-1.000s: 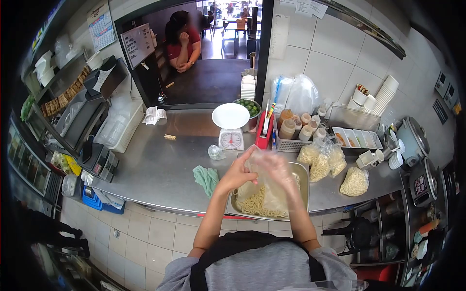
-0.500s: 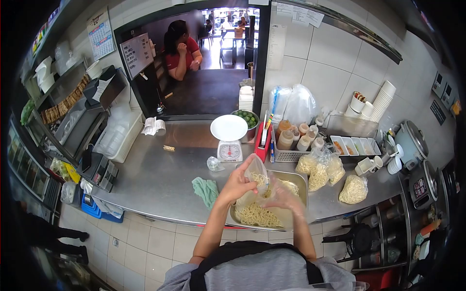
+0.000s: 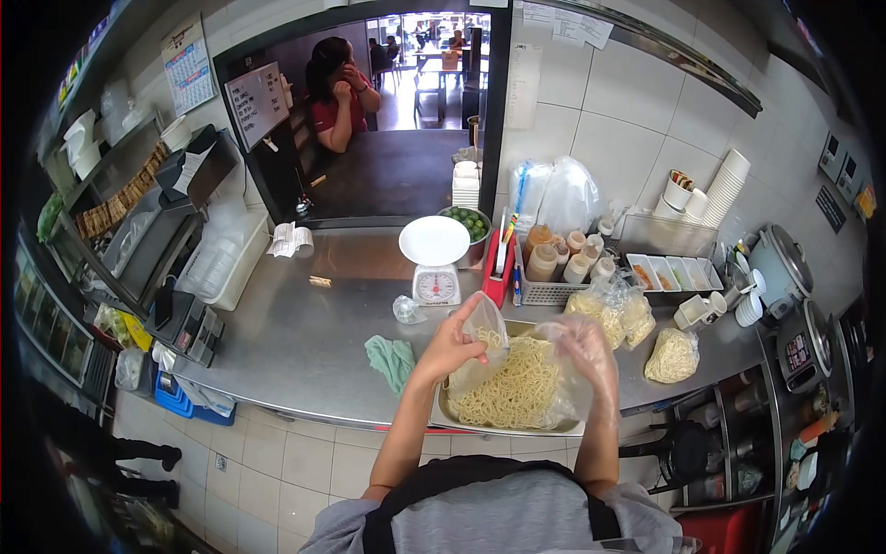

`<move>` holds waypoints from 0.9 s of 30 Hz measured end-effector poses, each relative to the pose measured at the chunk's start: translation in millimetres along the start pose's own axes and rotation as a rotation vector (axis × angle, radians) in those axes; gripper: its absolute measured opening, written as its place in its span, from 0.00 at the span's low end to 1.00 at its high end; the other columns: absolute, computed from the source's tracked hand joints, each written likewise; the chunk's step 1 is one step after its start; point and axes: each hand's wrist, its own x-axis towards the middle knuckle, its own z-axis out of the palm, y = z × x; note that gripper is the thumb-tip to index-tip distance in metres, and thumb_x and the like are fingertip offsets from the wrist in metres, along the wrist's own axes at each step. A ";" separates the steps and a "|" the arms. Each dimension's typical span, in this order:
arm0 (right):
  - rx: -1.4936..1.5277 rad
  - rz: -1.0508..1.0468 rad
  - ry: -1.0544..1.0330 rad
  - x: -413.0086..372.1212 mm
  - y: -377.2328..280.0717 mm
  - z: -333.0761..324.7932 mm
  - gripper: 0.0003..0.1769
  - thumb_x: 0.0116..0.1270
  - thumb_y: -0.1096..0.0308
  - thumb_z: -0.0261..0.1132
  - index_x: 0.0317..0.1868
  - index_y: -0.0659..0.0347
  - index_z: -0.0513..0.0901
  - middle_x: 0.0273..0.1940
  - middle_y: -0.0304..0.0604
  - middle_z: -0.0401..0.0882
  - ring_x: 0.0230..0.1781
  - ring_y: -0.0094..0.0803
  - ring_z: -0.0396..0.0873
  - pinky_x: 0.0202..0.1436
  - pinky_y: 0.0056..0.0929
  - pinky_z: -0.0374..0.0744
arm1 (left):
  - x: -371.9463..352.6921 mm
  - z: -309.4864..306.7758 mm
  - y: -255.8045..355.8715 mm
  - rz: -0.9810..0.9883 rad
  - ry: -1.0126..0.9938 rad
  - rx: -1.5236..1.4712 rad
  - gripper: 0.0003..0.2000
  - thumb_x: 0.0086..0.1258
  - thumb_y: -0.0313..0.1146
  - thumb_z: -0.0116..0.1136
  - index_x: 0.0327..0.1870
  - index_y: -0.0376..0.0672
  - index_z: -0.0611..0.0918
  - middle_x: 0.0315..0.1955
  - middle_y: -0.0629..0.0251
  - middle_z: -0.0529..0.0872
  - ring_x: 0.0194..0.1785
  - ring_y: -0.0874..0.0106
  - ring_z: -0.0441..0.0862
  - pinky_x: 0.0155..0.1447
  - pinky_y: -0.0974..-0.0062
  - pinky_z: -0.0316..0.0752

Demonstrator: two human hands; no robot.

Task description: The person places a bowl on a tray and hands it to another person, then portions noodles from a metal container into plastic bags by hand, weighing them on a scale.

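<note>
My left hand [image 3: 452,346] grips a clear plastic bag [image 3: 486,323] with a small portion of noodles inside, above the left side of a metal tray. The tray [image 3: 441,417] holds a broad heap of pale yellow noodles [image 3: 508,388], with clear plastic along its right side. My right hand [image 3: 586,346], in a clear plastic glove, is raised over the tray's right edge. Its fingers are curled, and what they hold, if anything, cannot be made out through the shiny plastic.
Behind the tray stand a kitchen scale [image 3: 435,284] with a white plate, a red dispenser [image 3: 498,268] and a basket of sauce bottles [image 3: 554,294]. Bagged noodles [image 3: 672,358] sit to the right, a green cloth [image 3: 390,363] to the left. A person [image 3: 334,102] is beyond the window.
My right hand has moved right, away from the bag to the tray's right edge, uncovering more of the noodle heap. My left hand stays nearly still with the bag.
</note>
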 end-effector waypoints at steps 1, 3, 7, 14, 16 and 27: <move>0.121 -0.026 -0.097 5.7 -46.0 -5.4 0.19 0.59 0.68 0.65 0.51 0.64 0.79 0.34 0.42 0.80 0.29 0.30 0.79 0.39 0.27 0.78 | 0.5 -0.1 -1.5 0.008 0.008 0.022 0.41 0.52 0.15 0.52 0.72 0.36 0.53 0.60 0.58 0.72 0.26 0.80 0.80 0.33 0.82 0.74; 0.328 -0.048 -0.143 16.2 -96.7 1.3 0.21 0.61 0.67 0.65 0.53 0.67 0.77 0.36 0.42 0.80 0.30 0.29 0.81 0.40 0.27 0.79 | -0.2 1.2 0.4 -0.004 -0.008 0.014 0.41 0.51 0.15 0.52 0.72 0.36 0.53 0.59 0.57 0.72 0.26 0.80 0.80 0.33 0.82 0.74; 0.682 -0.188 -0.044 40.1 -131.3 27.4 0.23 0.64 0.67 0.63 0.55 0.72 0.73 0.38 0.45 0.80 0.35 0.33 0.83 0.44 0.32 0.82 | -1.3 2.3 0.1 0.017 -0.018 -0.003 0.41 0.51 0.16 0.53 0.72 0.37 0.54 0.57 0.56 0.74 0.25 0.81 0.80 0.32 0.83 0.74; 1.060 -0.313 0.065 65.5 -155.4 49.4 0.10 0.67 0.73 0.58 0.47 0.67 0.74 0.39 0.45 0.79 0.38 0.34 0.81 0.46 0.33 0.81 | -0.2 -1.1 -2.2 -0.069 -0.080 0.018 0.40 0.52 0.15 0.52 0.71 0.33 0.53 0.68 0.54 0.61 0.27 0.80 0.80 0.35 0.84 0.74; 1.081 -0.343 0.026 65.5 -149.2 53.4 0.08 0.68 0.72 0.57 0.43 0.67 0.77 0.39 0.46 0.80 0.39 0.36 0.82 0.46 0.36 0.82 | -1.1 0.4 -1.5 -0.039 -0.055 -0.013 0.40 0.52 0.15 0.52 0.71 0.32 0.53 0.68 0.55 0.60 0.27 0.80 0.80 0.35 0.84 0.74; -0.626 -0.682 -0.305 33.5 -40.8 63.6 0.18 0.55 0.65 0.69 0.46 0.61 0.81 0.39 0.49 0.80 0.43 0.45 0.79 0.51 0.35 0.76 | 0.7 -3.0 -6.2 0.026 0.003 -0.015 0.40 0.51 0.17 0.53 0.71 0.38 0.56 0.54 0.61 0.77 0.24 0.82 0.79 0.31 0.85 0.71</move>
